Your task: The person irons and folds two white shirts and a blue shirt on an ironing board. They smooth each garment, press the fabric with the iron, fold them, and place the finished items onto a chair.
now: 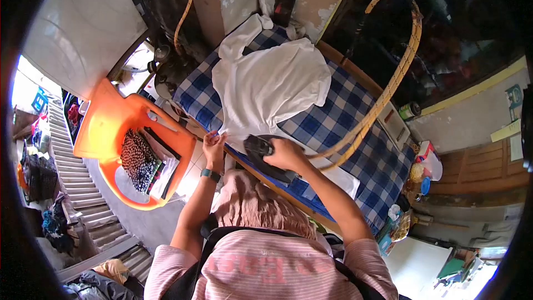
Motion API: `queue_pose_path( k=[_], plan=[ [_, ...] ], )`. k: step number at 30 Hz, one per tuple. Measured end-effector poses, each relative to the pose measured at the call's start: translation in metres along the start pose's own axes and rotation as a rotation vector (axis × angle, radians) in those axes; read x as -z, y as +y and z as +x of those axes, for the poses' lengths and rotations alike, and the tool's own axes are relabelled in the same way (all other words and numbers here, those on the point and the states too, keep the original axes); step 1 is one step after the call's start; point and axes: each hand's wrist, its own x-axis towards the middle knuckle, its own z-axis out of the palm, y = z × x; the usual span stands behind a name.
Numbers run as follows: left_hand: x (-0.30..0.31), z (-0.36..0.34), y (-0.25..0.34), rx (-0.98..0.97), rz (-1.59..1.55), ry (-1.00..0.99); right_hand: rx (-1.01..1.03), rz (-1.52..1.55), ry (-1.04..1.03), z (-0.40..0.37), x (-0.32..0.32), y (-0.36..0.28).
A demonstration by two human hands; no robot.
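A white shirt [272, 80] lies spread and creased over a blue-and-white checked cloth [355, 108]. My right hand [286, 154] grips the handle of a dark clothes iron [256, 149], which rests on the lower part of the shirt near the front edge. To the left, my left hand [214, 143] pinches the shirt's lower edge, with a watch on that wrist. A yellowish wrapped cord [383, 103] runs from beside the iron up to the right. The iron's soleplate is hidden.
An orange plastic chair [111, 116] on the left carries folded clothes [143, 161]. Along the right end of the ironing surface stand a can [410, 111] and several bottles and bags. A wooden edge [252, 173] borders the checked cloth in front of me.
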Motion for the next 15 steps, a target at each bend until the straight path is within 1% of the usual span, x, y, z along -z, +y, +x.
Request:
queue_pose_path(
  k=[1,3,5,7,9,10,11,13,15],
  plan=[
    [0.002,0.002,-0.002,0.012,0.071,0.045,-0.08,0.026,0.065,-0.014,0.002,0.008],
    [0.01,0.008,-0.008,0.014,0.072,0.061,-0.197,0.04,0.185,-0.056,0.008,0.036],
    [0.015,0.009,-0.011,0.017,0.071,0.075,-0.305,0.162,0.299,-0.101,0.023,0.071],
    [0.014,0.007,-0.012,0.007,0.066,0.037,-0.5,0.282,0.319,-0.139,0.036,0.117],
    [0.018,0.009,-0.033,0.04,0.064,0.002,-0.705,0.467,0.317,-0.172,0.052,0.155],
    [0.02,0.01,-0.041,0.07,0.065,-0.03,-0.749,0.432,0.377,-0.185,0.057,0.176],
    [0.017,0.003,-0.031,0.065,0.066,-0.033,-0.79,0.397,0.436,-0.194,0.062,0.194],
    [0.0,-0.024,-0.002,0.26,0.009,-0.198,-0.789,0.496,0.454,-0.204,0.081,0.211],
    [-0.004,-0.033,0.002,0.335,-0.021,-0.273,-0.789,0.378,0.61,-0.208,0.07,0.273]
  ],
)
